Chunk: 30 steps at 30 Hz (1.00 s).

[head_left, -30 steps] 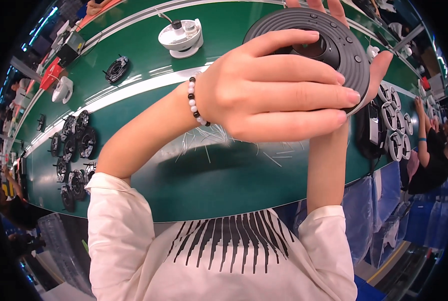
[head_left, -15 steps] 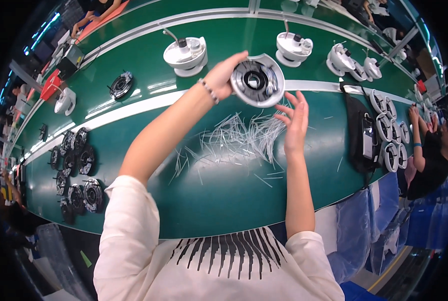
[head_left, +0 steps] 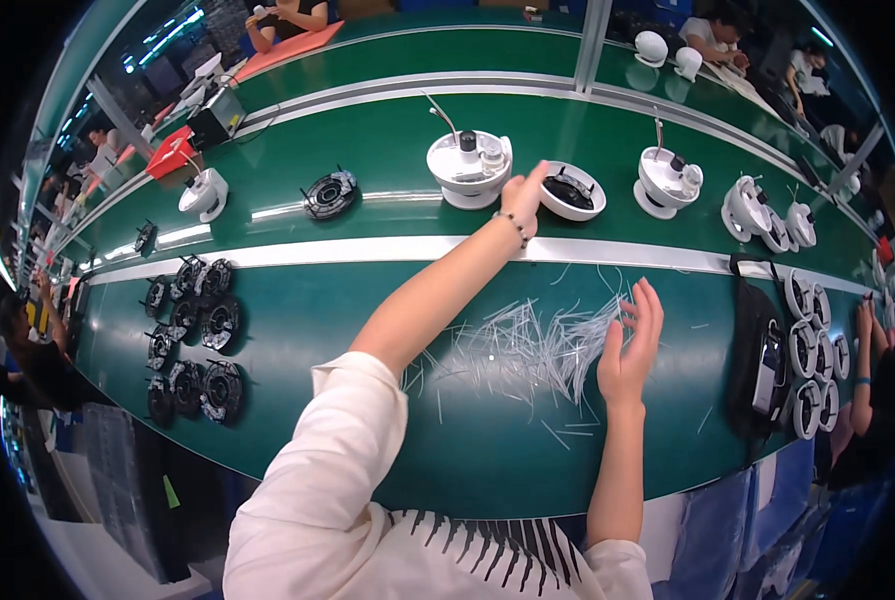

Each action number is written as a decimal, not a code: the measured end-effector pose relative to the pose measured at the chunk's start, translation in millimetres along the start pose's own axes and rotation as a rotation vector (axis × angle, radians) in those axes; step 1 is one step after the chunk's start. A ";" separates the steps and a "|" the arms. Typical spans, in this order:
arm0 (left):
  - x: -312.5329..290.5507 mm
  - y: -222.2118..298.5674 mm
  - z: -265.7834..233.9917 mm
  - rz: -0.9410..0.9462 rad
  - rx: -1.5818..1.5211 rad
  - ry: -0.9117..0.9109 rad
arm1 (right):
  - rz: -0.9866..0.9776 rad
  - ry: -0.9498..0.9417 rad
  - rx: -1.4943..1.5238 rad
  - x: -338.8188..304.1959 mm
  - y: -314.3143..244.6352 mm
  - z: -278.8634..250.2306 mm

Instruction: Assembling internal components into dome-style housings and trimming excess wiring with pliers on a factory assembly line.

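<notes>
My left hand (head_left: 524, 203) reaches far forward, with its fingers at the left rim of a round white housing (head_left: 589, 208). That housing rests on the far green strip, and a black ring-shaped part (head_left: 569, 187) sits inside it. Some of the fingers are hidden behind the wrist and rim. Over the near bench my right hand (head_left: 632, 345) is empty, its fingers spread. It is beside a loose pile of thin clear strips (head_left: 532, 345). To the left of the housing stands a white bowl-shaped unit (head_left: 470, 170) with a black knob and an upright wire.
Several black ring parts (head_left: 192, 320) lie at left; another (head_left: 330, 194) lies on the far strip. More white units (head_left: 667, 183) stand at right. A black bag (head_left: 757, 350) and several white rings (head_left: 810, 350) occupy the right end. Co-workers sit around.
My left hand has carried the white housing forward and set it down on the far strip. My right hand has stayed over the near bench, apart from the housing. The view has shifted.
</notes>
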<state>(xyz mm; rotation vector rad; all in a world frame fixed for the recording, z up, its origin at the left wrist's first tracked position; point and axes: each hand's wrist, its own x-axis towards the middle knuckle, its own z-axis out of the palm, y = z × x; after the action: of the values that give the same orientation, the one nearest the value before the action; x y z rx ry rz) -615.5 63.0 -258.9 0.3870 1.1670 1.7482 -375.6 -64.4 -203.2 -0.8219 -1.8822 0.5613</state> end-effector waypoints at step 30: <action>-222.9 146.1 -290.0 0.666 1.982 0.382 | -0.187 0.068 0.095 3.7 -54.0 -6.2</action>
<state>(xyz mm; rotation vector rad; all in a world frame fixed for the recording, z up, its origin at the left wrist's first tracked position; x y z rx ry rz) -785.3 -290.9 -226.9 1.7200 2.9934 0.4083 -387.2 -97.5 -161.5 -0.5882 -1.8324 0.4961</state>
